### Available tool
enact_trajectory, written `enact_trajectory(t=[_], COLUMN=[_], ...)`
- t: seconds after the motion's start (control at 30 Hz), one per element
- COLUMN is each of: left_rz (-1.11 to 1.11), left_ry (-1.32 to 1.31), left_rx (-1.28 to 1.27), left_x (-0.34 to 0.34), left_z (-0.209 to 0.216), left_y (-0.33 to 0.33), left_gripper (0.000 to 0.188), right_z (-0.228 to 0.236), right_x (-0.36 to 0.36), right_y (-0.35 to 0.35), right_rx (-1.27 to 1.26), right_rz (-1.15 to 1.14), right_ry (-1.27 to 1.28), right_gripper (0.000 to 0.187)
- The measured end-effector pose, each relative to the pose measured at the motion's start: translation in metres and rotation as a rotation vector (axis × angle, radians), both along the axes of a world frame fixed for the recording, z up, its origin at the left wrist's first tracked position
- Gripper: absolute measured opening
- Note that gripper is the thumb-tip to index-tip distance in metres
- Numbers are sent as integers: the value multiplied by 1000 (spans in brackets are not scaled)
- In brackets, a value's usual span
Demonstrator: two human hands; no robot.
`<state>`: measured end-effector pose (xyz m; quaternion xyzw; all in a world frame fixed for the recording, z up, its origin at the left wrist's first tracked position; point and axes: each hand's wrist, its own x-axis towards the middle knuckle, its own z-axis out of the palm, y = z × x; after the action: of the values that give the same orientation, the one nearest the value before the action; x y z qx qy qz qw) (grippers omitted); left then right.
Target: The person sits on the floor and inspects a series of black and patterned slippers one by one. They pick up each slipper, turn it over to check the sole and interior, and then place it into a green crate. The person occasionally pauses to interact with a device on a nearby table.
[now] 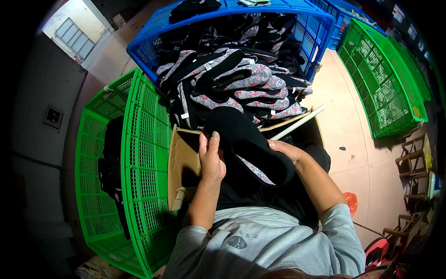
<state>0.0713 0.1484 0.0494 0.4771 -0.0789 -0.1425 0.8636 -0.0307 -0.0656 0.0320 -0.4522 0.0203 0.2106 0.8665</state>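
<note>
A black slipper [234, 128] is held between my two hands above my lap. Through its opening a patch of grey and red floral lining shows. My left hand [211, 158] grips its left edge near the toe end, with the thumb pointing up. My right hand [287, 152] is closed on the right edge, nearer the heel end, where its fingers are partly hidden under the slipper. Just beyond lies a heap of floral-and-black slippers [253, 76], spilling from a blue crate [325, 28] that rests on its side.
In front of my lap stands an open cardboard box [183, 156], with a white tube [297, 122] across its right side. A green crate [148, 186] to my left contains black items. Another green crate [381, 83] and wooden stools [413, 158] stand at the right.
</note>
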Motion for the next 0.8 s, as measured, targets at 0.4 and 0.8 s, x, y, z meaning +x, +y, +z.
enact_trajectory(t=[0.4,0.8], left_rz=[-398,-296], left_ry=[77,47], left_rx=[-523,-554], left_x=[-7,-11], left_z=[14,23], left_y=[-3,-5], left_gripper=[90,76], right_z=[21,-31], right_x=[-17,-8], right_y=[5,2], right_rx=[195,-109], right_rz=[74,41], right_ry=[281,121], right_gripper=[66,51])
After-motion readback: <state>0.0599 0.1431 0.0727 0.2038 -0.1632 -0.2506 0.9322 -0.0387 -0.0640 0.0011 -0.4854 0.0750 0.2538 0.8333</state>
